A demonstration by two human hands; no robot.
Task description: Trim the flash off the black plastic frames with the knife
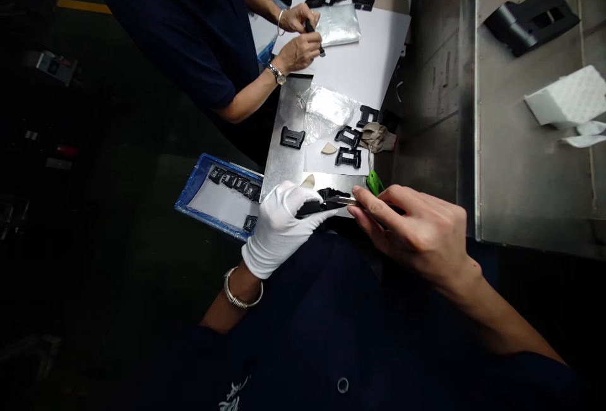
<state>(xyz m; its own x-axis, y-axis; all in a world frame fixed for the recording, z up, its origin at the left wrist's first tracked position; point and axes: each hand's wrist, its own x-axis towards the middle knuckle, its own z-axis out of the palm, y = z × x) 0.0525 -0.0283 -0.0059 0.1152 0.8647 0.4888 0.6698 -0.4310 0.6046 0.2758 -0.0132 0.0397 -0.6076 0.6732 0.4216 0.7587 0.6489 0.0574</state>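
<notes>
My left hand [284,221], in a white glove, is closed around a black plastic part [310,208] held above the near end of the metal table. My right hand [411,225] is bare and pinches a slim knife [344,201], its metal blade pointing left against the part. Fingers and glove hide much of the part and the knife's handle. Just beyond my hands lies a green-handled tool [375,182] with a bent metal shaft. Black plastic frames [348,158] rest on white paper nearby, beside a crumpled grey-beige glove [379,137].
Across the table a co-worker's hands [300,48] hold a small black piece near a plastic-wrapped packet [341,24]. A blue tray [189,193] with several black parts stands at left. On the right, a metal surface [511,177] carries a black housing [533,18] and a white box [568,96].
</notes>
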